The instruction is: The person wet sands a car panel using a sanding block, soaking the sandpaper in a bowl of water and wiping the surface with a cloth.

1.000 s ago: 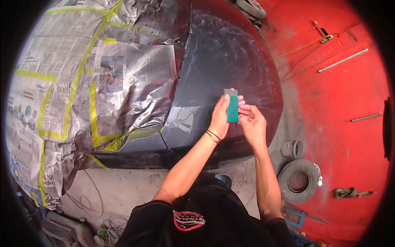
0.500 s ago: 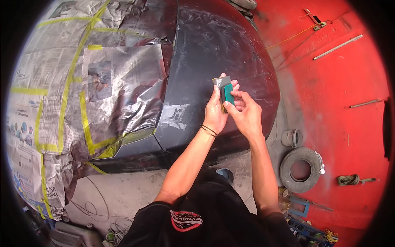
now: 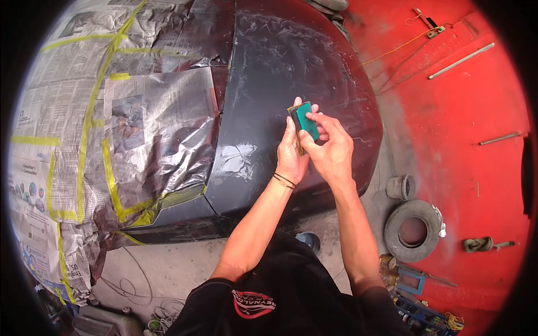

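Note:
A green block (image 3: 307, 120) with a dark sheet (image 3: 294, 113) behind it is held between both hands above the dark car panel (image 3: 263, 89). My left hand (image 3: 291, 154), with dark bands at the wrist, supports the sheet and block from beneath, its fingertips showing past the top edge. The thumb and fingers of my right hand (image 3: 332, 147) grip the green block from the right. Pale smears and shiny patches mark the panel.
Newspaper (image 3: 61, 117) and yellow tape cover the car's left part. At the right are a tire (image 3: 391, 231), a round can (image 3: 400, 187), a coiled rope (image 3: 477, 244) and a metal rod (image 3: 461, 61) on a red surface. Cables lie on the floor at lower left.
The green block and sheet have moved slightly up and left and tilted. My right hand has closed on the block, and the sheet now lies folded closer to it. The view has shifted.

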The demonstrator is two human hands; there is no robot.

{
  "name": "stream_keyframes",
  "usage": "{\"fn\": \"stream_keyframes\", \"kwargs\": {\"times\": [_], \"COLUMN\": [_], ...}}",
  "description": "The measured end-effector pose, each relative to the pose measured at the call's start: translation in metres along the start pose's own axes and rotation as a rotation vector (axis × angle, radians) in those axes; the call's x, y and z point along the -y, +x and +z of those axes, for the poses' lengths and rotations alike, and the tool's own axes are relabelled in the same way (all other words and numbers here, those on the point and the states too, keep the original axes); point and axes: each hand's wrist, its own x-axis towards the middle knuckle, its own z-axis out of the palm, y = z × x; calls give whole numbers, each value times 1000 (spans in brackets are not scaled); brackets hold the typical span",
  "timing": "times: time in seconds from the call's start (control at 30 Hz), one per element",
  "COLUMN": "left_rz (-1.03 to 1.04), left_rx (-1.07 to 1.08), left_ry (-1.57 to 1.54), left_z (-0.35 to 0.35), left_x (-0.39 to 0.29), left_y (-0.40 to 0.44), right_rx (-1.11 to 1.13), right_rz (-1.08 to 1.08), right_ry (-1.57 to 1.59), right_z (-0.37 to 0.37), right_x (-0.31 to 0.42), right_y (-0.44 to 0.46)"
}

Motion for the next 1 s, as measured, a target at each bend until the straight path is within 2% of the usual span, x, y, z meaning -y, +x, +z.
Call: {"fn": "stream_keyframes", "kwargs": {"times": [0.4, 0.5, 0.6, 0.7, 0.8, 0.9, 1.0], "left_rz": [23, 47, 73, 71, 55, 75, 80], "left_rx": [-18, -29, -27, -76, -107, -73, -54], "left_ry": [30, 37, 41, 34, 14, -26, -80], "left_z": [-1, 2, 2, 0, -1, -4, -2], "left_x": [7, 8, 8, 5, -3, -9, -13], "left_y": [5, 4, 4, 6, 12, 30, 52], "right_rx": [-33, 32, 47, 65, 58, 203, 142], "right_rz": [-118, 11, 10, -75, -314, -9, -29], "right_ry": [18, 87, 110, 134, -121, 242, 212], "right_z": [8, 5, 6, 14, 16, 23, 25], "right_x": [-21, -16, -19, -32, -44, -40, -43], "right_y": [5, 6, 8, 14, 36, 52, 72]}}
